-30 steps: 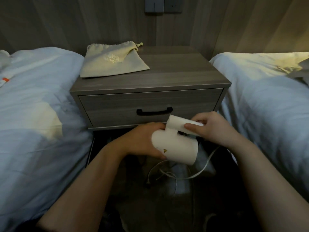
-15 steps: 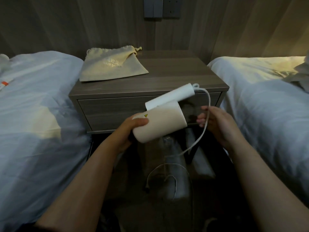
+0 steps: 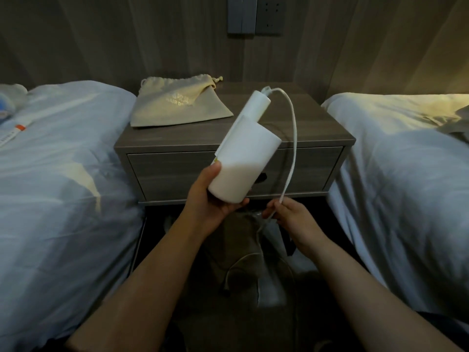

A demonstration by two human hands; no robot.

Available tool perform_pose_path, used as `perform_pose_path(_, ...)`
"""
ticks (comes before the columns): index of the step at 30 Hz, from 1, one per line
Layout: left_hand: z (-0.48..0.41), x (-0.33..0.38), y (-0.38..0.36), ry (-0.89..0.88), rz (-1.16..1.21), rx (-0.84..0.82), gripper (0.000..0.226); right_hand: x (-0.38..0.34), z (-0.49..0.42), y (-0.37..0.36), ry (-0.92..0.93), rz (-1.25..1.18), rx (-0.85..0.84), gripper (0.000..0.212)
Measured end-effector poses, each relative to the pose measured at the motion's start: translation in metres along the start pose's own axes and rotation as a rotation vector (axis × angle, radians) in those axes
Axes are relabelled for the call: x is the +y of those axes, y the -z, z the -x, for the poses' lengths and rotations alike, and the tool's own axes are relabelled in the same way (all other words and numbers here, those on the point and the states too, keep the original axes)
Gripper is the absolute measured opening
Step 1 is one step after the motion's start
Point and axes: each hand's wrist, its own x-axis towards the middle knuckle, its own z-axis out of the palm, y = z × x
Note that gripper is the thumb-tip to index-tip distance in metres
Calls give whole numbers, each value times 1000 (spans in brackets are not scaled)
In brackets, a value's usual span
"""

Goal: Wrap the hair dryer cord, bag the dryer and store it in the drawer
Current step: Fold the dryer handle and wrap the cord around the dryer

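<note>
**While the left hand (image 3: 213, 199) steadies the hair dryer (image 3: 243, 161), the right hand (image 3: 291, 217) takes up the cord (image 3: 294, 138)**

Since the cord has to be wound before anything else, the left grip is curled round the lower end of the dryer's barrel, with the thumb on the near side. It holds the body tilted, with the slim handle pointing up and away. That keeps the handle free, probably as the post the cord will go round. The right grip pinches the cord between thumb and fingertips, just below and to the right of the dryer. From the handle tip the cord drops to that pinch in one open arc, kept clear of the barrel.

Below the right hand the rest of the cord trails to the floor in loose loops. The light there is dim, so I cannot make out the plug for certain. No turn of cord lies on the dryer yet, so the wrapping looks barely begun.

Behind the dryer, the drawer (image 3: 172, 171) is closed, its pull mostly hidden by the barrel. On the surface (image 3: 291, 128) above, the cloth bag (image 3: 177, 105) lies flat at the rear left, within reach for the next step. A bed (image 3: 63, 174) flanks each side.
</note>
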Motion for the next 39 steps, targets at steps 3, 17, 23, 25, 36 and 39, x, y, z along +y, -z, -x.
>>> perform_pose_path(3,0,4,3,-36,66,7,41,11,-3,4,-95,-34,122,28)
perform_pose_path(17,-1,7,-7,-399,-599,377,45,-56,33,11,226,1101,-268,29)
perform_pose_path(23,5,18,0,-427,-961,291,53,-90,58,17,341,1122,-420,26)
perform_pose_path(25,8,24,3,-410,-1155,189,57,-94,58,21,436,1072,-322,24)
perform_pose_path(36,11,2,0,-183,-1296,-113,51,-88,47,21,391,854,95,26)
perform_pose_path(39,8,-4,3,-180,-1288,-95,51,-87,45,18,301,855,54,29)
